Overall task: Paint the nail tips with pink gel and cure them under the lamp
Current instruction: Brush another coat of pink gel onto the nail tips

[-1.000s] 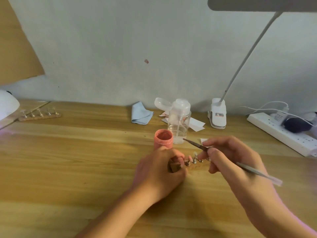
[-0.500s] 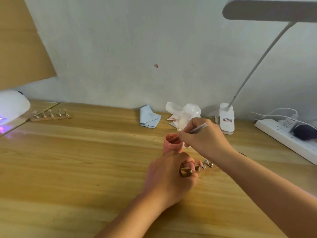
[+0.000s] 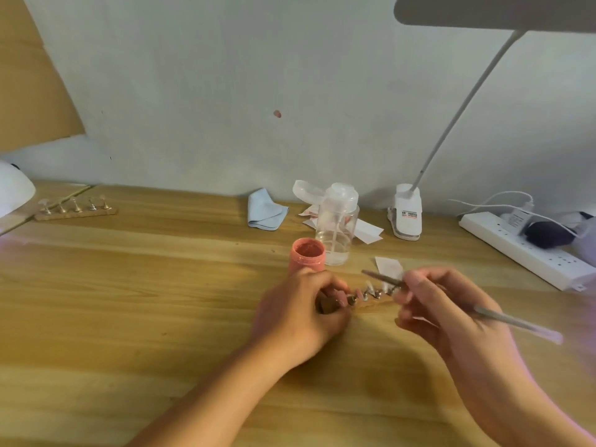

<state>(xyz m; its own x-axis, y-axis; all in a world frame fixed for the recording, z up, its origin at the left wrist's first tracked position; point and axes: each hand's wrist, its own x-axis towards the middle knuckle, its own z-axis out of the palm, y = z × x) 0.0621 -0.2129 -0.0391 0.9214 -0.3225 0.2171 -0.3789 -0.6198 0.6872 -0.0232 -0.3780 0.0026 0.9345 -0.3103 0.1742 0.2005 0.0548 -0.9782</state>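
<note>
A: How is the nail-tip strip (image 3: 371,293) held?
B: It is gripped at one end by the left hand (image 3: 296,314), well inside the table's (image 3: 129,301) edges; the nearest tips appear pink.
A: The brush (image 3: 383,279)?
B: Pinched by the right hand (image 3: 451,317).

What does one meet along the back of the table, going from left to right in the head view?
From the left: white curing lamp → wooden strip with nail stands → blue cloth → clear pump bottle → clip base of the desk lamp → white power strip.
</note>
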